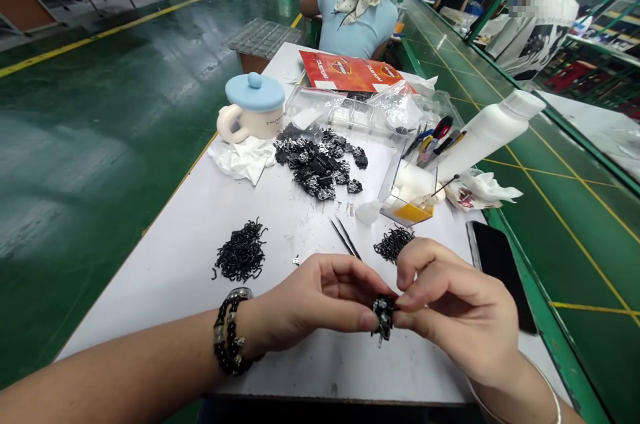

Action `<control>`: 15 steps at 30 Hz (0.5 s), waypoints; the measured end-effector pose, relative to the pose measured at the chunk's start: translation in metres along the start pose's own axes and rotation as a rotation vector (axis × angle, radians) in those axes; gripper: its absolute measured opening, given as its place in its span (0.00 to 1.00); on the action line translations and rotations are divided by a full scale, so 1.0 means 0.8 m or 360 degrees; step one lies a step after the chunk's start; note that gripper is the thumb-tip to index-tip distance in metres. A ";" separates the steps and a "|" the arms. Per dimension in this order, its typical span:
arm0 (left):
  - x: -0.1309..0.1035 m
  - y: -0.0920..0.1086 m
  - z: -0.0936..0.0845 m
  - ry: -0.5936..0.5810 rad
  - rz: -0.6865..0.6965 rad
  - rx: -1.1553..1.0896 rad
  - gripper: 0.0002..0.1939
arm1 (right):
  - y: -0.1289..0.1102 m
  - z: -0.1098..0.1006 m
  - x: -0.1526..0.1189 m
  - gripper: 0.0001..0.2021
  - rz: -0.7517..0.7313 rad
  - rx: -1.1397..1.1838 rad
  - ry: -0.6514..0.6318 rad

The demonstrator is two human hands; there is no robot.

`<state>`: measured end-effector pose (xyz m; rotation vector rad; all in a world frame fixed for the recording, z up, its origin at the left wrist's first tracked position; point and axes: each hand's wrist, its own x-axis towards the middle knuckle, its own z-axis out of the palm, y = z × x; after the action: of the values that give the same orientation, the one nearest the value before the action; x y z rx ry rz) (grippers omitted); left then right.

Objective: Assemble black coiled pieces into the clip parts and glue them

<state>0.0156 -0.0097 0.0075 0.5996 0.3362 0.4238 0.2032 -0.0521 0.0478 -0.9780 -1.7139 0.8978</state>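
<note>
Near the table's front edge, my left hand point(330, 297) grips a small black-and-silver part point(383, 319) between thumb and fingers. From the other side, my right hand point(460, 311) pinches at the part's right side with thumb and forefinger; whether a smaller piece sits in that pinch is hidden. Behind my hands lie dark tweezers point(345, 237). A pile of small black curved pieces point(243, 252) is on the left, and a smaller pile point(394, 243) of similar pieces lies by my right hand. Farther back is a heap of black-and-silver parts point(320, 167).
A lidded mug point(255, 119) and crumpled tissue point(245, 159) stand back left. On the right are a clear box point(407, 201), a white bottle point(487, 137) and a phone point(500, 274). Plastic bags and a red card point(345, 71) lie at the far end, before a seated person point(355, 14).
</note>
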 end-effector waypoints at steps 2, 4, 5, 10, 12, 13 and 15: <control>0.000 -0.001 0.000 -0.0002 -0.0006 0.0001 0.15 | 0.000 0.000 -0.001 0.09 -0.0020 0.0000 0.0035; -0.001 -0.001 0.000 0.0006 -0.0007 0.0002 0.15 | -0.001 0.001 0.000 0.09 -0.0033 -0.0017 0.0031; -0.001 -0.001 0.001 0.0018 -0.0006 -0.0001 0.15 | -0.001 0.001 0.000 0.09 -0.0040 -0.0029 0.0012; -0.001 0.000 0.002 0.0041 -0.0024 -0.0028 0.14 | -0.002 0.000 0.000 0.10 -0.0029 -0.0035 -0.0057; -0.001 0.001 0.001 0.0043 -0.0033 -0.0028 0.14 | -0.001 -0.001 -0.001 0.10 -0.0025 -0.0041 -0.0056; 0.000 0.001 0.001 0.0045 -0.0034 -0.0024 0.14 | -0.001 -0.001 -0.001 0.10 -0.0029 -0.0045 -0.0056; 0.000 0.000 0.001 0.0045 -0.0034 -0.0022 0.15 | 0.001 -0.001 0.000 0.10 -0.0049 -0.0048 -0.0068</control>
<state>0.0155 -0.0097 0.0081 0.5764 0.3663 0.4144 0.2041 -0.0517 0.0474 -0.9556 -1.7786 0.8808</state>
